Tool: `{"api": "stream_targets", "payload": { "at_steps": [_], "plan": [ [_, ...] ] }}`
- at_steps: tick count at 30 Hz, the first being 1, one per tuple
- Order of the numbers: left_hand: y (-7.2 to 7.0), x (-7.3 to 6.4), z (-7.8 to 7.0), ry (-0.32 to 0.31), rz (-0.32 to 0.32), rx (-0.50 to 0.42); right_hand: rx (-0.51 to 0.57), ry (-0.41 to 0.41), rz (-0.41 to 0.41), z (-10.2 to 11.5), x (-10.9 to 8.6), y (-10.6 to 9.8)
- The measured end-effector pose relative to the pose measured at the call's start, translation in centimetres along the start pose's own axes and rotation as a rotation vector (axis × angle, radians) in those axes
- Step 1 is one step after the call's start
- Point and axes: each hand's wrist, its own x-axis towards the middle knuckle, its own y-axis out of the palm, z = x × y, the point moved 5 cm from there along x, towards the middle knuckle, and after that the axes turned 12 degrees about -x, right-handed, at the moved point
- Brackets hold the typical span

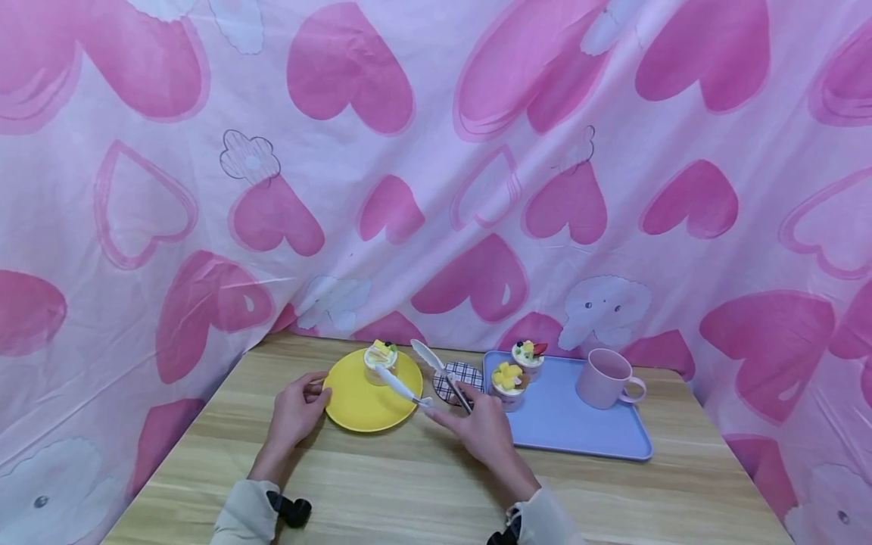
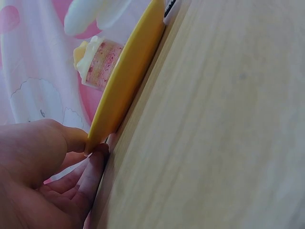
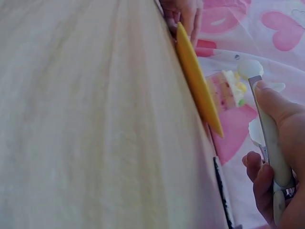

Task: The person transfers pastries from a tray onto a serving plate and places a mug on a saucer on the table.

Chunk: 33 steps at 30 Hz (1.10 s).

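Observation:
My left hand (image 1: 294, 412) pinches the left rim of a round yellow plate (image 1: 361, 412), thumb above and fingers beneath in the left wrist view. Toward the back of this plate stands a small dessert cup (image 1: 380, 354) topped with cream and fruit. My right hand (image 1: 487, 428) grips white-tipped tongs (image 3: 274, 148), thumb along one arm and fingers round the other. Spread apart, the tongs' tips point toward the back left. One arm overlaps the plate and the lower part of the cup in the head view, with nothing between the tips.
A checked round coaster (image 1: 466, 372) lies between plate and blue tray (image 1: 579, 443), partly behind the tongs. On the tray's left side stand two more fruit-topped dessert cups, one with mango-like cubes (image 1: 507, 378). A pink mug (image 1: 602, 382) stands at its right. Heart-patterned cloth hangs behind the wooden table (image 1: 381, 484).

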Motion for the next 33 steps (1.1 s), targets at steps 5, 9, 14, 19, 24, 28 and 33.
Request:
{"api": "stream_targets", "payload": {
  "at_steps": [5,9,14,19,24,28,33],
  "plan": [
    [0.0,0.0,0.1,0.006,-0.007,0.003,0.047,0.012,-0.027,-0.1,-0.3,-1.4],
    [0.0,0.0,0.0,0.003,-0.005,0.005,0.080,0.021,-0.027,-0.2,-0.5,-2.4],
    [0.0,0.0,0.0,0.001,-0.004,0.009,0.081,0.037,0.013,-0.8,-0.7,-2.9],
    [0.1,0.0,0.1,-0.019,0.000,0.007,0.065,0.043,0.067,-1.3,-1.0,-3.2],
    [0.2,-0.1,0.1,-0.010,0.004,0.007,0.110,0.039,0.085,-2.0,-1.4,-3.9],
    [0.2,-0.1,0.1,0.005,-0.006,0.013,0.131,0.044,0.045,-2.6,-1.8,-4.9],
    [0.1,-0.2,0.1,0.013,-0.013,0.013,0.109,0.036,0.000,-3.4,-2.0,-5.9]
  ]
}}
